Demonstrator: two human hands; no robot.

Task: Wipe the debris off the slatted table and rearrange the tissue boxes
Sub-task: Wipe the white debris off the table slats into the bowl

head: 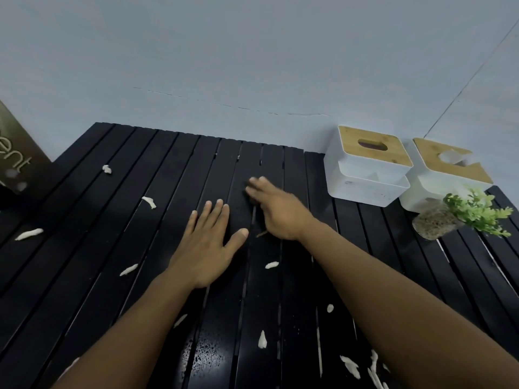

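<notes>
A black slatted table [112,262] fills the lower view, strewn with several white scraps of debris [148,202]. My left hand [209,242] lies flat on the slats at the centre, fingers spread, holding nothing. My right hand [276,210] is just right of it, blurred, fingers stretched forward low over the slats, with nothing visible in it. Two white tissue boxes with wooden lids stand at the far right, the nearer-left box [365,167] and the right box [446,175], side by side and touching.
A small green plant in a speckled stone pot [438,223] stands in front of the right tissue box. A brown sign with pale letters [19,161] is at the far left edge. A grey wall rises behind the table.
</notes>
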